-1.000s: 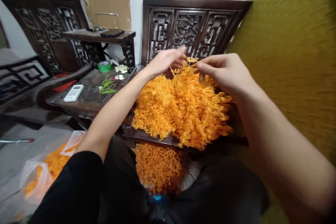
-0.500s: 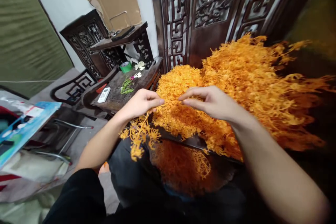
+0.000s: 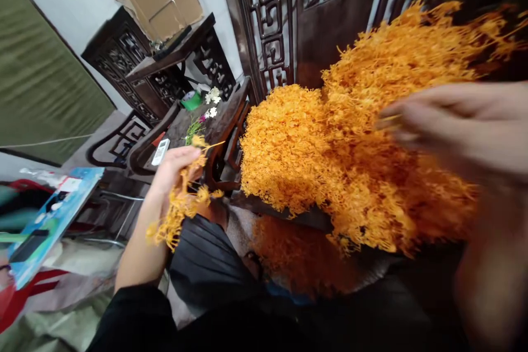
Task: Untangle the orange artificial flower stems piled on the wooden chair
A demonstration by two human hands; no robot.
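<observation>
Orange, feathery plant-like sprigs (image 3: 289, 148) heap across the centre and right of the frame. At centre-left, the left hand (image 3: 175, 168) grips a yellow-orange sprig cluster (image 3: 177, 212) in curled fingers. At right, the blurred right hand (image 3: 449, 126) pinches a thin yellow stem (image 3: 388, 120). Left of centre, a white rectangular remote (image 3: 160, 152) lies near a round green tape roll (image 3: 191, 100).

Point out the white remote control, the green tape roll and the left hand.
White remote control (image 3: 160, 152): head view, middle of its face.
Green tape roll (image 3: 192, 101): head view, its outer side.
Left hand (image 3: 172, 168): head view, back of the hand.
</observation>
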